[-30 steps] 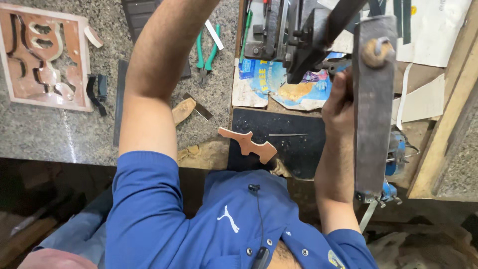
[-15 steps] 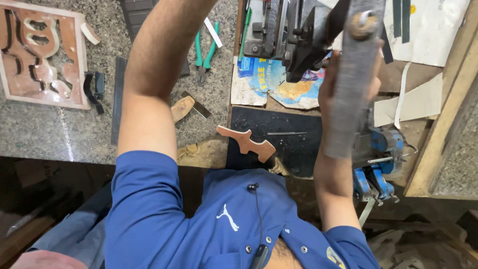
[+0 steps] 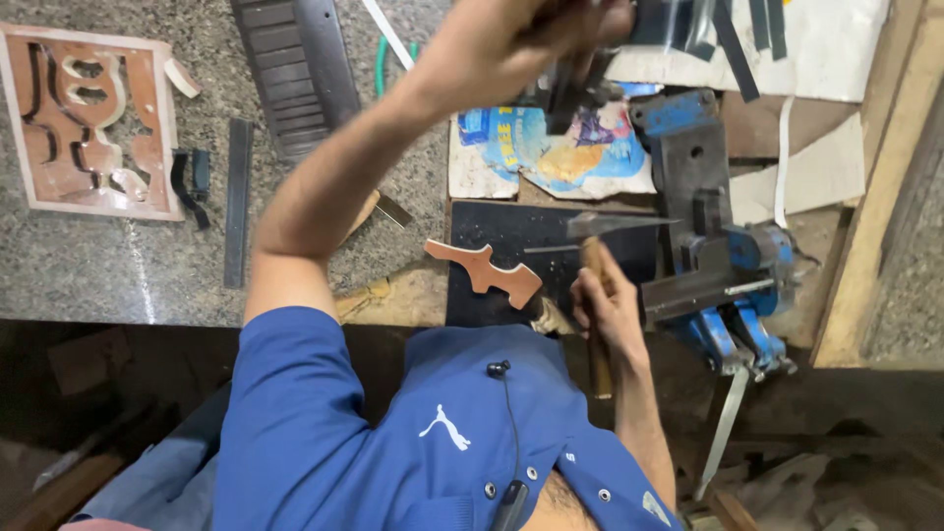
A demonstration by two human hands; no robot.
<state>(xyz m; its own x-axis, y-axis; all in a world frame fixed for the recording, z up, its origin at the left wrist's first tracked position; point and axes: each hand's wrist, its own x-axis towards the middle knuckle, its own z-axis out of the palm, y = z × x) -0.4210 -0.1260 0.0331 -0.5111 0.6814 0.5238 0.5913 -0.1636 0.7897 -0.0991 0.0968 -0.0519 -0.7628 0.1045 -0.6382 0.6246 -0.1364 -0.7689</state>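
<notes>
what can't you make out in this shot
1. Head view: what the left hand holds is unclear; it is motion-blurred and its fingers cover the dark piece.
2. Head view: the hammer handle is partly wrapped by the right hand; its lower end blends into shadow.
3. Head view: the strips at the top are cut off by the frame edge.
4. Head view: the blue vise jaw gap is too dark to tell.

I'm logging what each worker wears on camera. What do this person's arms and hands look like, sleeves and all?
Both arms are bare from the upper arm down, below short blue shirt sleeves. The left hand and right hand wear no gloves; no watch or ring shows. The shirt has a small white animal logo, buttons, and a black clip microphone with a thin black cable down the chest.
</notes>
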